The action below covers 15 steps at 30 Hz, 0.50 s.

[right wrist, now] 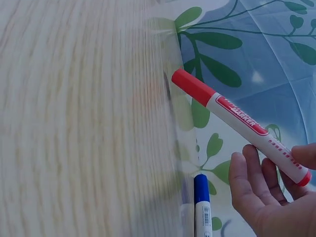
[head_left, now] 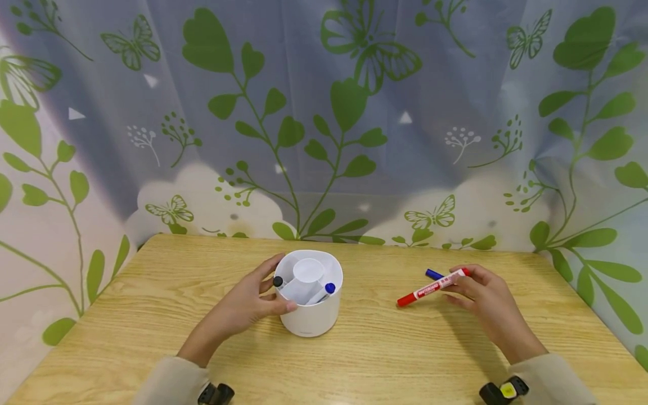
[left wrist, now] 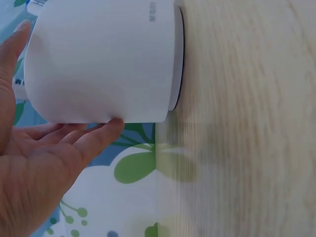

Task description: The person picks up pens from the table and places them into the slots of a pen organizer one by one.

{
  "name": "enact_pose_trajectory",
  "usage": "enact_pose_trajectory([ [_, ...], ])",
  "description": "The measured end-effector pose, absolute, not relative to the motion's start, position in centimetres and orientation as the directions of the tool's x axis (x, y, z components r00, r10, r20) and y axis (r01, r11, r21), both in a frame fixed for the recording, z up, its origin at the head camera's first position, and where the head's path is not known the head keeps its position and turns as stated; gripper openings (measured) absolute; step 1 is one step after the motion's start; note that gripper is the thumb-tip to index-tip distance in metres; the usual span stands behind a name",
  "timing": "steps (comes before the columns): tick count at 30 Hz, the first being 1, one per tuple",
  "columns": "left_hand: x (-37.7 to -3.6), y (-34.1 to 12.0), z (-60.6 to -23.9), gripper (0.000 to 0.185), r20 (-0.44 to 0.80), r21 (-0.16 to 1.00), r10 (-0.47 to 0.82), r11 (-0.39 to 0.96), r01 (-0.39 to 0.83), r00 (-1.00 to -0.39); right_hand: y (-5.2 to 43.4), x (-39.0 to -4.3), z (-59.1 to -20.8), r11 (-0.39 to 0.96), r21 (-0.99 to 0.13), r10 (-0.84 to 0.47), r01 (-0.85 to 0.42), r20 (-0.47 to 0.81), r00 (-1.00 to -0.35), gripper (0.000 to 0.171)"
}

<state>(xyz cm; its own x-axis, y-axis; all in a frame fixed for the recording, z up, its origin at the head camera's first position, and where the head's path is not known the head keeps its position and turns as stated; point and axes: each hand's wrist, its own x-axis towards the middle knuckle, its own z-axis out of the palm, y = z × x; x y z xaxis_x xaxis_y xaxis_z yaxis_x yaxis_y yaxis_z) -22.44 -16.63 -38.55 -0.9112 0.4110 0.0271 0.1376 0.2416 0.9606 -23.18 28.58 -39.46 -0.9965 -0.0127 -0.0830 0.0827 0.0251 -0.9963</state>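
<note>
A white round pen holder [head_left: 310, 322] with a raised cup in its middle stands upright on the table. My left hand [head_left: 244, 298] grips its left side, thumb at the front rim and fingers around the side; the left wrist view shows fingertips against its wall [left wrist: 103, 64]. Inside it lean a marker with a black cap [head_left: 278, 282] and one with a blue end [head_left: 330, 288]. To the right, my right hand [head_left: 483, 295] pinches a red whiteboard marker [head_left: 430, 288] near one end, its red cap [right wrist: 192, 86] pointing away from the fingers. Above the table, the marker is tilted.
A blue marker [head_left: 433, 274] lies on the table behind the red one, partly hidden by it; its blue cap [right wrist: 201, 187] shows in the right wrist view. A leaf-and-butterfly curtain [head_left: 314, 185] hangs along the back edge of the wooden table [head_left: 385, 360].
</note>
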Motion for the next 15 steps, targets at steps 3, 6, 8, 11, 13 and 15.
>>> enact_pose_trajectory([
  [3,-22.5,-16.2,-38.9,0.105,0.043,0.968,0.404,0.210,0.138,-0.914,28.4,-23.1,-39.3,-0.004,-0.996,-0.014,0.092,-0.092,-0.996,0.011],
  [6,-22.5,-15.8,-39.1,0.108,0.051,0.967,0.387,0.210,0.142,-0.921,28.2,-23.0,-39.1,-0.023,-0.995,-0.009,0.097,-0.097,-0.995,0.011],
  [8,-22.6,-15.6,-39.2,0.111,0.049,0.965,0.371,0.223,0.140,-0.927,28.0,-22.9,-38.9,-0.044,-0.994,-0.006,0.103,-0.103,-0.995,0.010],
  [11,-22.6,-15.2,-39.4,0.116,0.043,0.960,0.341,0.248,0.134,-0.939,27.7,-22.9,-38.6,-0.062,-0.993,-0.005,0.102,-0.102,-0.995,0.009],
  [13,-22.5,-15.0,-39.5,0.120,0.038,0.958,0.327,0.257,0.127,-0.944,27.4,-23.0,-38.4,-0.067,-0.993,-0.009,0.095,-0.095,-0.995,0.010],
  [15,-22.4,-14.8,-39.6,0.121,0.039,0.960,0.322,0.252,0.125,-0.946,27.2,-23.0,-38.1,-0.071,-0.994,-0.015,0.084,-0.083,-0.996,0.011],
])
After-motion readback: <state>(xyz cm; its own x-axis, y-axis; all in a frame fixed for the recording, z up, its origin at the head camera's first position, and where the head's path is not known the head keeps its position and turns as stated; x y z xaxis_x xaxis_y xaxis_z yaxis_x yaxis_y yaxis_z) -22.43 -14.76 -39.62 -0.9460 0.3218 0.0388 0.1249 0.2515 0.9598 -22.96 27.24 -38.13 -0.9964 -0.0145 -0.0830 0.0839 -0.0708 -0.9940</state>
